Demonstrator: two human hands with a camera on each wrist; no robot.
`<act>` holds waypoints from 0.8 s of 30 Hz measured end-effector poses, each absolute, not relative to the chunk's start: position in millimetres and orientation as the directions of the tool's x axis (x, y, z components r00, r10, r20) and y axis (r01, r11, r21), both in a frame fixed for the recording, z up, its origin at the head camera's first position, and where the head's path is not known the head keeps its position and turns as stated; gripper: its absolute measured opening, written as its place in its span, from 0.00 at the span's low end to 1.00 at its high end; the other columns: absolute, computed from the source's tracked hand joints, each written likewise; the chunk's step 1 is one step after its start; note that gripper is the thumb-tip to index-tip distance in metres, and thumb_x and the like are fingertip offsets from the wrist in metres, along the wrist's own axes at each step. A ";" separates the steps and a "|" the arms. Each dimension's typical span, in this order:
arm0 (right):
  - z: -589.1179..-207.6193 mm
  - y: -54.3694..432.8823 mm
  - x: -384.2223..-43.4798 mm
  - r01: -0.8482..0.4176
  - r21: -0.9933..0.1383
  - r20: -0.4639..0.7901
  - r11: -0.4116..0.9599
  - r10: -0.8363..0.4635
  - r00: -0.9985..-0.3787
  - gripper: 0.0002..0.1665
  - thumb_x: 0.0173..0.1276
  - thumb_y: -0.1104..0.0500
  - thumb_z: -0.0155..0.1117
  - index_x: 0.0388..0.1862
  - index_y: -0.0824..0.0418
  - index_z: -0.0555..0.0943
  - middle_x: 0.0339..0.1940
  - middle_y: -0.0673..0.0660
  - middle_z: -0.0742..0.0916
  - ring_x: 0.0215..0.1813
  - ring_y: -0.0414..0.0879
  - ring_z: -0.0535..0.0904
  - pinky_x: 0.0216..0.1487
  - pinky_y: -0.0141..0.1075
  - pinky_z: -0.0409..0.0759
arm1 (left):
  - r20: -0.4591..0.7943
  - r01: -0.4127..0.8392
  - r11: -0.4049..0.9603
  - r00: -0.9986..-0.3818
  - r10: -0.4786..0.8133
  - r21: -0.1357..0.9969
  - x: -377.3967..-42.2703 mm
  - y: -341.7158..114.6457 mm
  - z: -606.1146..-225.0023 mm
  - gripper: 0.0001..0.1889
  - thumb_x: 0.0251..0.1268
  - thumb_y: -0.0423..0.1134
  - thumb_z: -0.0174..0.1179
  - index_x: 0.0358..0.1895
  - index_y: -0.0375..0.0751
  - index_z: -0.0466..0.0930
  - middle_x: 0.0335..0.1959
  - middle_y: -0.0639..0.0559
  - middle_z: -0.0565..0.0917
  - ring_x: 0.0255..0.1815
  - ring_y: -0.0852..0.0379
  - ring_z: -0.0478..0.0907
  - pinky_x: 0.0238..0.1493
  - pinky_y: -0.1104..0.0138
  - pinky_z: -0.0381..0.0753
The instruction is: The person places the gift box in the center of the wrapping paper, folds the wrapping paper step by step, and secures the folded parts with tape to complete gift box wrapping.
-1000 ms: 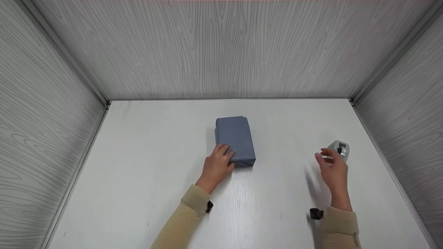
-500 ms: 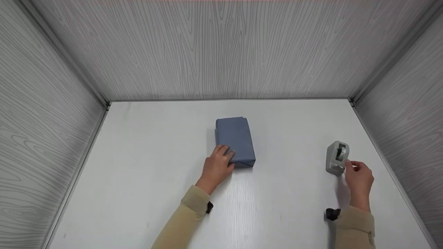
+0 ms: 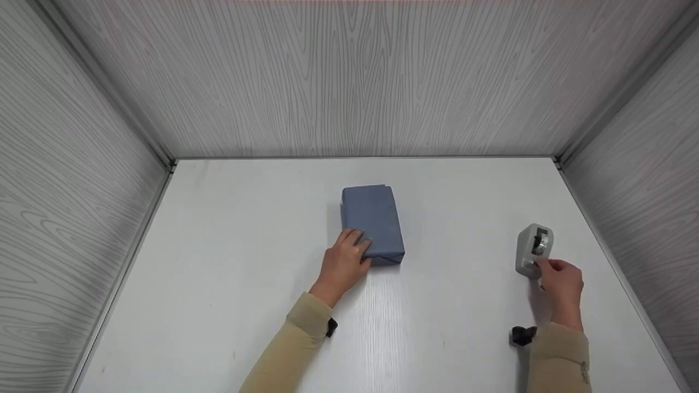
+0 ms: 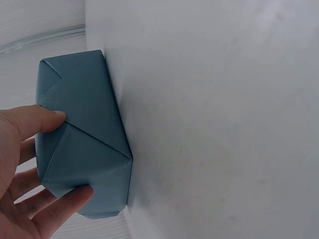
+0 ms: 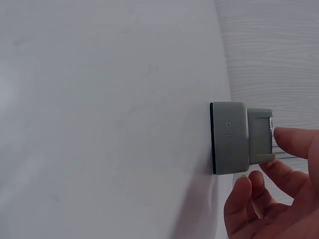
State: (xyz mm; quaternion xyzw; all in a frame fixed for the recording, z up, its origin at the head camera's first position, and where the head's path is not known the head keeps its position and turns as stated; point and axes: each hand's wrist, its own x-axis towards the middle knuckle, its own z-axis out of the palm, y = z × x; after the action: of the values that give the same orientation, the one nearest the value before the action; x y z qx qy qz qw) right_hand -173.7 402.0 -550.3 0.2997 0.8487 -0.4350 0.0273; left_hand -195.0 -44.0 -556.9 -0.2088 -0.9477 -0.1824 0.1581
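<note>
In the head view, a box wrapped in blue-grey paper [image 3: 373, 215] lies on the white table. My left hand [image 3: 342, 265] grips its near left corner. The left wrist view has the thumb [image 4: 52, 119] on the folded end of the wrapped box [image 4: 92, 104] and the other fingers round its edge. A grey tape dispenser [image 3: 527, 246] stands at the right. My right hand [image 3: 562, 285] is at its near end. In the right wrist view, thumb and forefinger stand apart beside the toothed edge of the dispenser [image 5: 232, 139]; no tape can be made out between them.
Grey wood-grain panels [image 3: 349, 82] enclose the table [image 3: 246, 229] at the back and both sides. Black wrist devices [image 3: 522, 335] sit at the sleeve cuffs. Bare tabletop lies between the wrapped box and the tape dispenser.
From above the tape dispenser, my right hand has come down and toward me to its near end, first swinging right, then slightly back left. My left hand and the wrapped box have stayed put.
</note>
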 end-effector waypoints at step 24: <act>-547.7 400.2 -174.1 0.538 -0.720 -0.310 0.439 0.490 -0.815 0.32 0.75 0.49 0.48 0.65 0.73 0.72 0.57 0.69 0.78 0.49 0.54 0.75 0.40 0.37 0.75 | 0.362 0.441 0.849 -0.872 0.329 0.291 -194.2 -42.6 -559.1 0.19 0.57 0.41 0.70 0.53 0.42 0.85 0.57 0.47 0.79 0.61 0.50 0.72 0.46 0.59 0.82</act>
State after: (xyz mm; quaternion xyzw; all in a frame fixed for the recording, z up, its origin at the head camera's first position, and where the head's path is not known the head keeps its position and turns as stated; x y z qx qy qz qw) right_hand -174.1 400.2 -547.7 0.3029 0.8478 -0.4345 0.0275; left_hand -194.2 -42.6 -559.1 -0.2028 -0.9496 -0.1853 0.1511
